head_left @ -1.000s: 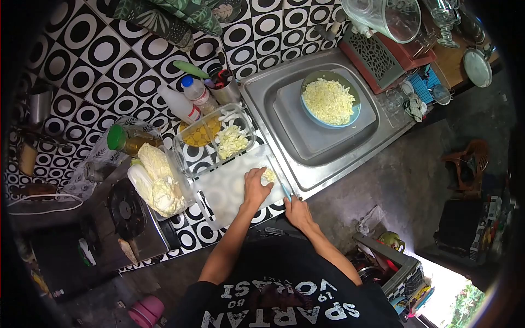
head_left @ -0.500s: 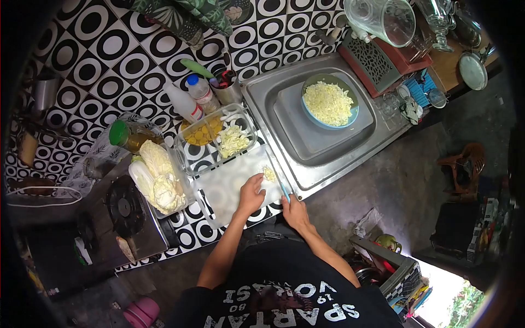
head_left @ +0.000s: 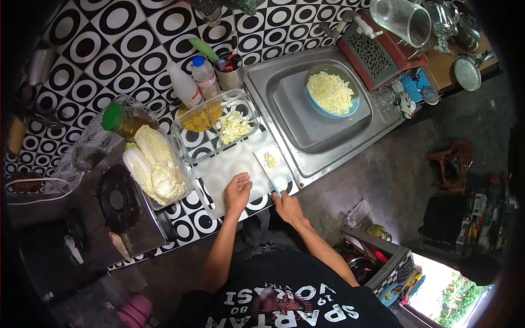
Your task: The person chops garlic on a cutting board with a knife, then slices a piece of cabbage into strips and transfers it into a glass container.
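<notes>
My right hand (head_left: 288, 208) grips a knife (head_left: 277, 188) by its blue handle, the blade pointing away over the cutting board (head_left: 227, 170). A small pile of finely chopped pale pieces (head_left: 270, 160) lies on the board, just to the right of the blade. My left hand (head_left: 238, 191) hovers at or just above the board, left of the knife, fingers loosely extended and holding nothing. Behind the board, a clear divided container (head_left: 186, 156) holds peeled pale pieces (head_left: 234, 127) and yellow-orange ones (head_left: 205, 119).
A blue bowl (head_left: 330, 113) of chopped pale vegetable stands in the steel sink (head_left: 311, 156). Cabbages (head_left: 158, 169) fill a tray at left, beside a stove (head_left: 116, 202). Bottles (head_left: 205, 79), a green-lidded jar (head_left: 116, 117) and a utensil cup (head_left: 231, 76) line the back.
The knife has shifted from the right side of the chopped pile to its left. My left hand has drawn back from the pile, leftward. The camera view has shifted slightly.
</notes>
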### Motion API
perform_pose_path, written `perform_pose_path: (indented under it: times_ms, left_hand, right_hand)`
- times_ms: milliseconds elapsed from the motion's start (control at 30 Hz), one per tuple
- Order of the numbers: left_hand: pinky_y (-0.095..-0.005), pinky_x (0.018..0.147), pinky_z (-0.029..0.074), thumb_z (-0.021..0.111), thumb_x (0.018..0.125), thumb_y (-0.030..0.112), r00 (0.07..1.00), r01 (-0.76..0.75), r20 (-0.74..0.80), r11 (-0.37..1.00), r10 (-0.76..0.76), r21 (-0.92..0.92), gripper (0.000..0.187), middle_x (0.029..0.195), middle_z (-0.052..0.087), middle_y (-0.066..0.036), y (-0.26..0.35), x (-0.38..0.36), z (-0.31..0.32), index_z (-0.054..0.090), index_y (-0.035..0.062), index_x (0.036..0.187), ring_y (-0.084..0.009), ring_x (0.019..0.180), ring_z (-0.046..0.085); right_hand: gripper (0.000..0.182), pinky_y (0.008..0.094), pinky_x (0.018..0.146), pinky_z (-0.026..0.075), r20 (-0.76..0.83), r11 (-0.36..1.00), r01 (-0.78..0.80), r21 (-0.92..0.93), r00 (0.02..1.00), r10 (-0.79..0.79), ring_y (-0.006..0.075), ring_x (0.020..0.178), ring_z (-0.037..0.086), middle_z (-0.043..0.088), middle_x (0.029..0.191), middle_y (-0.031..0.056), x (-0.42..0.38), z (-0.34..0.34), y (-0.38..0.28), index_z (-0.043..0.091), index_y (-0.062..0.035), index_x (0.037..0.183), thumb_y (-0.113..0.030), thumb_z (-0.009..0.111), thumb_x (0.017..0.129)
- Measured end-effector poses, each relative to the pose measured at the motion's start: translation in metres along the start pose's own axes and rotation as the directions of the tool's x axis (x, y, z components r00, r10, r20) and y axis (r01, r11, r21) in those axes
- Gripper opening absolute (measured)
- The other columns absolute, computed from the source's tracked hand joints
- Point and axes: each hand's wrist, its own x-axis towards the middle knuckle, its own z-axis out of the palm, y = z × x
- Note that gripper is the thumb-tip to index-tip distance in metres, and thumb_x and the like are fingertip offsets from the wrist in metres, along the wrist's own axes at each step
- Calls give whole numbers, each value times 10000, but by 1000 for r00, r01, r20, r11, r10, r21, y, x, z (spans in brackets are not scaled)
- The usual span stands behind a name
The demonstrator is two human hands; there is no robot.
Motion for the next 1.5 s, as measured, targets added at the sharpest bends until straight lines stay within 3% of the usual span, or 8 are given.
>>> perform_pose_path:
  times_ms: [267, 567, 800, 867, 900, 1100, 1200, 1500]
  left_hand:
    - [-244, 759, 500, 628, 791, -9, 979, -205, 57, 953, 197, 221, 284, 979, 627, -118, -6, -24, -27, 591, -25, 1072, -127, 883, 598]
    - [-357, 818, 471, 696, 704, 98, 833, -547, 164, 745, 528, 380, 378, 1088, 537, -145, 41, -56, -3, 613, 28, 1066, -303, 935, 573]
    - [-359, 790, 474, 703, 710, 135, 863, -466, 39, 763, 504, 447, 291, 951, 605, -119, 43, -29, 7, 647, 45, 981, -295, 897, 589]
    - [-363, 783, 474, 701, 708, 129, 832, -471, -19, 723, 555, 505, 239, 897, 623, -127, 50, -6, 2, 655, 40, 925, -301, 875, 595]
    - [-359, 765, 479, 701, 708, 127, 809, -478, -36, 692, 587, 541, 234, 890, 626, -132, 51, 12, -3, 656, 36, 919, -296, 854, 600]
    - [-353, 666, 503, 678, 697, 121, 845, -300, -238, 792, 479, 531, 240, 743, 638, -171, 100, 98, -12, 665, 15, 911, -292, 676, 628]
    - [-378, 680, 502, 666, 700, 117, 810, -312, -174, 664, 559, 679, 242, 785, 644, -191, 103, 132, -4, 667, 23, 923, -328, 714, 633]
    - [-402, 835, 471, 635, 766, 167, 955, -95, -55, 475, 292, 875, 286, 955, 636, -216, 90, 170, -2, 654, 35, 1019, -356, 922, 601]
  right_hand:
    - [405, 549, 676, 423, -61, 998, -36, 57, 997, 39, 500, 763, 553, 577, 747, 315, -9, 3, 0, 529, 11, 887, -377, 418, 929]
    - [382, 429, 601, 461, -387, 960, 238, -146, 879, -277, 394, 665, 599, 611, 709, 212, -20, -14, -4, 615, 8, 922, -367, 570, 865]
    - [379, 423, 603, 468, -235, 953, 287, 98, 937, -258, 380, 652, 621, 595, 644, 229, -3, -47, 6, 606, 20, 949, -346, 581, 855]
    - [362, 399, 584, 466, -154, 945, 193, 264, 976, -156, 316, 595, 625, 587, 609, 192, 4, -52, 15, 598, 18, 957, -333, 546, 880]
    - [321, 281, 479, 423, -201, 912, 290, 291, 950, -238, 120, 489, 546, 556, 550, 64, 6, -52, 19, 580, 14, 980, -293, 508, 919]
    - [326, 253, 430, 373, -137, 813, 295, 502, 955, -262, 101, 457, 501, 515, 518, 35, 9, -65, 40, 573, -3, 903, -305, 458, 951]
    - [386, 241, 386, 348, 163, 605, 4, 797, 962, -221, 116, 389, 440, 498, 504, 61, 9, -94, 45, 558, -2, 997, -355, 405, 965]
    - [402, 220, 401, 353, 274, 650, -44, 759, 926, -258, 87, 414, 442, 543, 539, 58, 41, -147, 59, 580, 12, 1027, -335, 384, 972]
